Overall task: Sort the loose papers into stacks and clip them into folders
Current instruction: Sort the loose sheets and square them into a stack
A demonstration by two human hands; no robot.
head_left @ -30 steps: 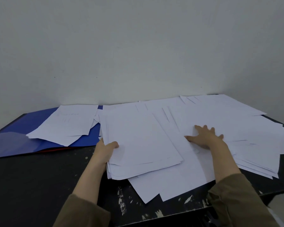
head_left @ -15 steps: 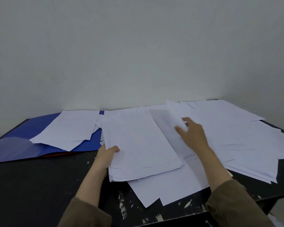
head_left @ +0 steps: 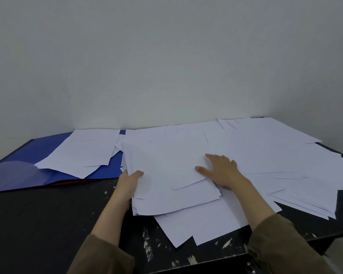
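Here the left hand [head_left: 129, 179] grips the near left edge of a stack of white papers [head_left: 166, 175], thumb curled over the top sheet, while the right hand [head_left: 220, 171] lies flat on the stack's right side with fingers straight and spread. The stack rests partly over loose sheets [head_left: 202, 224] that jut toward the near edge of the black, paint-flecked table [head_left: 38, 224]. To the right, a wide overlapping spread of papers [head_left: 285, 155] covers the table to its far corner; the sheets are too many and too overlapped to count. On the left lies one open blue folder [head_left: 18, 175] with a smaller pile of sheets [head_left: 83, 153] on it. Two olive sleeves [head_left: 281, 244] show below.
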